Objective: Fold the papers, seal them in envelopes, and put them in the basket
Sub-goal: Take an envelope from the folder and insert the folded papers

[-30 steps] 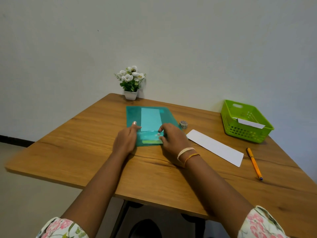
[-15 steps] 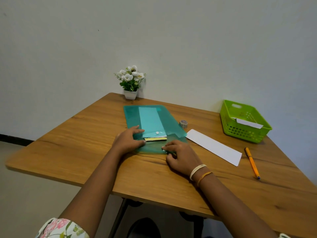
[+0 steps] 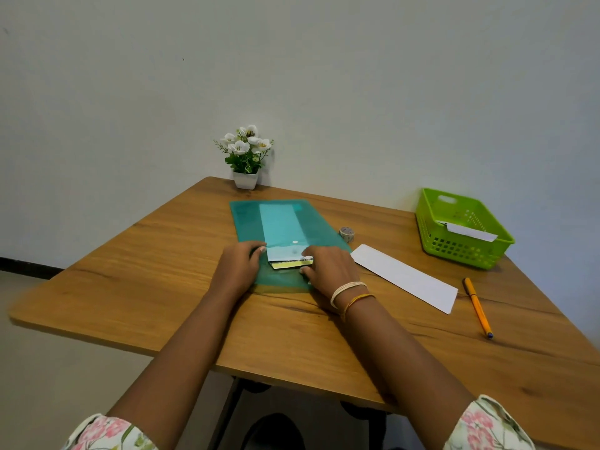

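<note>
**Envelope half out of the folder, both hands at its near end**

Broadly, the wooden desk (image 3: 162,287) filled the lower view, set against a plain pale wall. A teal folder (image 3: 250,222) lay flat directly ahead of both hands, its long axis running away from the person toward the wall. Inside it, seen through the plastic, lay an envelope (image 3: 282,228) along the same axis, its near end poking out of the folder's mouth between the two hands, with a yellow strip (image 3: 290,264) showing at the edge.

That axis probably governs the next move: the envelope would slide out toward the person. The right hand (image 3: 331,271) sat nearer, its curled fingers touching the envelope's near corner; whether they actually pinched it could not be told. The left hand (image 3: 240,264) lay on the folder just left of the envelope, fingers bent over it, apparently pinning it.

Just right of the right hand lay a white paper strip (image 3: 406,277), angled away. Farther right sat a green basket (image 3: 431,222) already holding one white envelope (image 3: 467,230). An orange pen (image 3: 477,306) lay nearer the person, a small tape roll (image 3: 346,233) beyond the right hand, and a potted plant (image 3: 246,157) by the wall.
</note>
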Action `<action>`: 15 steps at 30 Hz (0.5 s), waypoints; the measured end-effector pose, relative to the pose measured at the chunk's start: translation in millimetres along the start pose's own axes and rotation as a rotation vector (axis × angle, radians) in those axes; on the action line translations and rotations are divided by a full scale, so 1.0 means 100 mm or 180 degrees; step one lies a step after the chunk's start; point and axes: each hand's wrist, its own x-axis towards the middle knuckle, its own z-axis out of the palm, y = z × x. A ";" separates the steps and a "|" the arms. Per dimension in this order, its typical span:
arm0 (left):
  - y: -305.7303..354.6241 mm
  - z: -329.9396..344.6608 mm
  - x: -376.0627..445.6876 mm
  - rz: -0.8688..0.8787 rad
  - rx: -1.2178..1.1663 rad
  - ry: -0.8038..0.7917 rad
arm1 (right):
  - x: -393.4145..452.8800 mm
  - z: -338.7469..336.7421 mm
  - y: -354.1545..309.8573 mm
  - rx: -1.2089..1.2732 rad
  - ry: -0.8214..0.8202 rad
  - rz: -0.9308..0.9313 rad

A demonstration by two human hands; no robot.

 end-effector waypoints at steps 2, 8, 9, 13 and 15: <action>0.01 -0.02 -0.01 0.0002 -0.0090 0.0100 | 0.04 0.01 -0.03 -0.0099 -0.0014 -0.0111; 0.00 -0.03 -0.01 0.0066 -0.0149 0.0113 | 0.13 0.06 -0.11 -0.0400 -0.0024 -0.0238; 0.00 -0.03 -0.01 0.0056 -0.0147 0.0095 | 0.14 0.08 -0.11 -0.0433 0.0018 -0.0231; -0.01 -0.03 -0.01 0.0050 -0.0090 -0.0031 | 0.08 0.10 -0.10 -0.0084 0.0376 -0.0258; -0.01 -0.02 -0.01 0.0022 -0.0086 -0.0105 | -0.04 0.09 -0.09 0.0094 0.0753 -0.0261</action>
